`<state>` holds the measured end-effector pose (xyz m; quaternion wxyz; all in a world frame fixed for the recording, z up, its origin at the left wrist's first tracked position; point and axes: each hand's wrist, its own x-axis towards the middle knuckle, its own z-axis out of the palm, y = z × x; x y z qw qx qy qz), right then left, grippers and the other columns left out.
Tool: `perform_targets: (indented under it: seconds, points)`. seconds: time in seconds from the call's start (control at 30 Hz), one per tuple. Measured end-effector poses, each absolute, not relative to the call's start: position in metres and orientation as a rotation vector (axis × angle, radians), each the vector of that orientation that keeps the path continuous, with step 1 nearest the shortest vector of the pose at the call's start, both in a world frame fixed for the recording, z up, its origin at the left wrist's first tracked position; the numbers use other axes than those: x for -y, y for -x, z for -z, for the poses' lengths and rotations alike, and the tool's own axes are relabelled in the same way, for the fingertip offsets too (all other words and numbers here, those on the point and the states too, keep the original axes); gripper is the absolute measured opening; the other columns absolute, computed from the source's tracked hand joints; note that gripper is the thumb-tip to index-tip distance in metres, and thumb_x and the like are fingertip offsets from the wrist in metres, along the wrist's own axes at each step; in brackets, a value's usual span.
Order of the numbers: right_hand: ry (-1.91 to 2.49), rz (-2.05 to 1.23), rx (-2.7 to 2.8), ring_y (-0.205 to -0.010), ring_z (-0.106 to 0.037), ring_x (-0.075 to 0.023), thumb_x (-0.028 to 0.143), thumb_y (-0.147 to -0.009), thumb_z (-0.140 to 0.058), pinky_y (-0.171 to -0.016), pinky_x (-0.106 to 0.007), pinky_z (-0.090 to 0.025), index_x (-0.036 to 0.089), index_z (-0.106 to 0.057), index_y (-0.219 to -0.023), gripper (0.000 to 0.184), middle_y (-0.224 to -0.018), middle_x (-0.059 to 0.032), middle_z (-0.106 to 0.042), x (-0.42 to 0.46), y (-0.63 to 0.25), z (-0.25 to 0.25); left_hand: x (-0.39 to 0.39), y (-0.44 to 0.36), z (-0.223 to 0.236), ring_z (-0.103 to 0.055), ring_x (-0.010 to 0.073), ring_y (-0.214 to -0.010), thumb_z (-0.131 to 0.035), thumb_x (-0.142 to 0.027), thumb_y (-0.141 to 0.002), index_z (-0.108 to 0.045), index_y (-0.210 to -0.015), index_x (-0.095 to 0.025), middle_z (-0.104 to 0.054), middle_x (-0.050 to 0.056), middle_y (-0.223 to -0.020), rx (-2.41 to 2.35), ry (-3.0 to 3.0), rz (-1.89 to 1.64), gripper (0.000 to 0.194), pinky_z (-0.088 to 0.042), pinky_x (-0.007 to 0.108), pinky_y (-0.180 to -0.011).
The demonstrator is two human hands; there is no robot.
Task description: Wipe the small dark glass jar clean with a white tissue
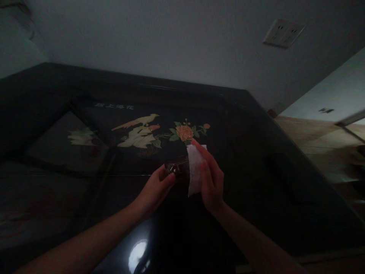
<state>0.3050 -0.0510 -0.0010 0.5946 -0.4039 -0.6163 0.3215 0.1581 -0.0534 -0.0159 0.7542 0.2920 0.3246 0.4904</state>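
Note:
My left hand point(159, 184) is closed around one end of a dark, glossy object point(180, 167). It looks partly see-through and catches small highlights, but the dim light hides its exact kind. In my right hand point(212, 179) is a white tissue point(195, 171), gripped between thumb and fingers. The tissue lies against the right end of the glossy object and covers that end. Both hands are held close together over the dark, shiny table point(236, 220).
An inlaid picture of a bird point(139, 121) and a flower point(184, 131) decorates the tabletop. A dark flat rectangular object point(288, 179) lies at the right. Behind the table rises a pale wall point(171, 42) with a socket plate point(283, 33). Tiled floor point(302, 131) shows beyond the right edge.

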Motion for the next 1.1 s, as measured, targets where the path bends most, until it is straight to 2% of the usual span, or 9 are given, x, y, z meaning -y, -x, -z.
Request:
perform_targets:
  seconds: [0.17,0.37,0.47,0.57,0.77,0.87,0.97,1.1]
  points:
    - [0.966,-0.688,1.659,-0.135,-0.041,-0.0207,0.029,-0.098,-0.037,-0.112,-0.042,-0.033,0.028,-0.052,-0.131,0.037,-0.147,-0.004,-0.044,0.0542,-0.3025,-0.0005,0.0557,-0.1569,0.014,-0.058,0.0273,-0.116,-0.087,-0.029,-0.057,-0.061,-0.119,-0.02,-0.066,0.01,-0.122,-0.747,-0.648,-1.057,0.067,-0.042,0.037,-0.101]
    - [0.96,-0.557,1.686,-0.13,-0.045,-0.022,0.029,-0.098,-0.034,-0.108,-0.042,-0.037,0.026,-0.056,-0.126,0.036,-0.142,-0.0067,-0.048,0.0563,-0.3042,-0.0009,0.0582,-0.1563,0.0192,-0.057,0.0297,-0.118,-0.084,-0.028,-0.062,-0.058,-0.125,-0.02,-0.065,0.011,-0.123,-0.681,-0.742,-0.991,0.068,-0.042,0.038,-0.101]
    - [0.957,-0.556,1.714,-0.13,-0.046,-0.0213,0.026,-0.098,-0.034,-0.108,-0.041,-0.038,0.025,-0.057,-0.124,0.035,-0.142,-0.0067,-0.048,0.0565,-0.304,-0.0024,0.0577,-0.1566,0.0211,-0.061,0.0306,-0.112,-0.086,-0.027,-0.057,-0.06,-0.122,-0.019,-0.069,0.01,-0.117,-0.711,-0.761,-0.965,0.071,-0.046,0.038,-0.096]
    - [0.987,-0.577,1.726,-0.129,-0.047,-0.0211,0.024,-0.098,-0.034,-0.107,-0.041,-0.039,0.025,-0.059,-0.121,0.034,-0.141,-0.0068,-0.049,0.0553,-0.3034,-0.003,0.0561,-0.1567,0.0199,-0.065,0.0289,-0.104,-0.086,-0.027,-0.056,-0.062,-0.116,-0.018,-0.071,0.009,-0.11,-0.76,-0.773,-0.969,0.065,-0.049,0.036,-0.092]
    - [1.01,-0.465,1.847,-0.129,-0.046,-0.0247,0.029,-0.095,-0.042,-0.107,-0.046,-0.038,0.019,-0.057,-0.124,0.034,-0.143,-0.0142,-0.046,0.0548,-0.3039,-0.0017,0.0537,-0.1571,0.0143,-0.064,0.0281,-0.106,-0.085,-0.017,-0.052,-0.061,-0.116,-0.018,-0.069,0.009,-0.117,-0.914,-0.794,-1.002,0.068,-0.05,0.037,-0.091]
    - [0.993,-0.419,1.868,-0.127,-0.049,-0.0252,0.025,-0.093,-0.043,-0.106,-0.048,-0.038,0.019,-0.06,-0.12,0.032,-0.138,-0.0142,-0.052,0.0557,-0.3035,-0.0032,0.0524,-0.1567,0.0139,-0.065,0.0284,-0.103,-0.085,-0.017,-0.05,-0.061,-0.11,-0.016,-0.07,0.01,-0.112,-0.946,-0.833,-0.973,0.065,-0.051,0.038,-0.088]
    - [1.0,-0.569,1.705,-0.12,-0.056,-0.0238,0.026,-0.094,-0.043,-0.103,-0.045,-0.043,0.023,-0.065,-0.116,0.031,-0.128,-0.0096,-0.061,0.0542,-0.3019,-0.0063,0.0518,-0.1555,0.0132,-0.065,0.0281,-0.101,-0.086,-0.02,-0.049,-0.063,-0.107,-0.016,-0.072,0.009,-0.106,-0.881,-0.837,-0.949,0.063,-0.05,0.037,-0.089]
    - [1.025,-0.988,1.344,-0.104,-0.066,-0.0232,0.039,-0.097,-0.039,-0.089,-0.038,-0.053,0.024,-0.07,-0.109,0.037,-0.111,-0.0068,-0.072,0.0476,-0.3005,-0.0084,0.0535,-0.1537,0.0112,-0.064,0.0277,-0.104,-0.085,-0.023,-0.054,-0.065,-0.111,-0.018,-0.071,0.01,-0.112,-0.787,-0.792,-0.915,0.06,-0.048,0.036,-0.092]
